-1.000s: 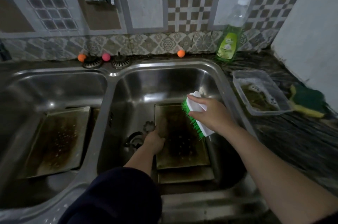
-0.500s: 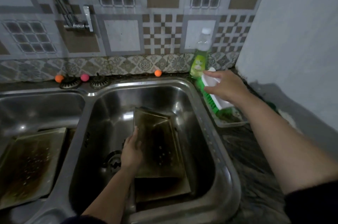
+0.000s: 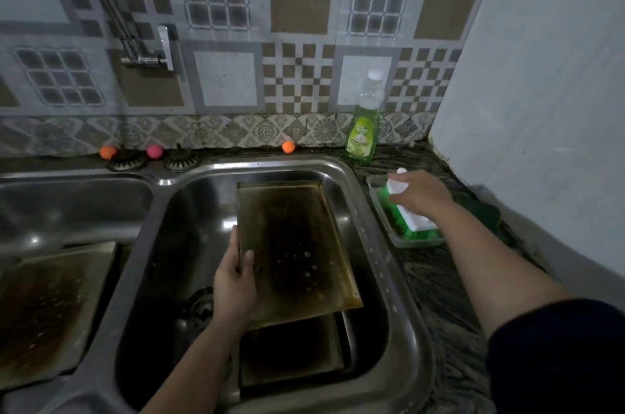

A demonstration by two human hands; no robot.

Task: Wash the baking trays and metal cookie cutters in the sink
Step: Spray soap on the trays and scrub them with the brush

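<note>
Baking tray [image 3: 297,251], stained dark, stands tilted in the right sink basin [image 3: 378,210] at frame centre, its left edge gripped by the left hand [image 3: 235,281]. Right hand [image 3: 421,195], at centre right, now presses the green-bristled brush [image 3: 406,217] into a clear plastic tub [image 3: 419,241], having left the basin. Another tray [image 3: 291,352] lies beneath; a third tray [image 3: 47,308] sits lower left, a soap bottle [image 3: 363,129] behind.
</note>
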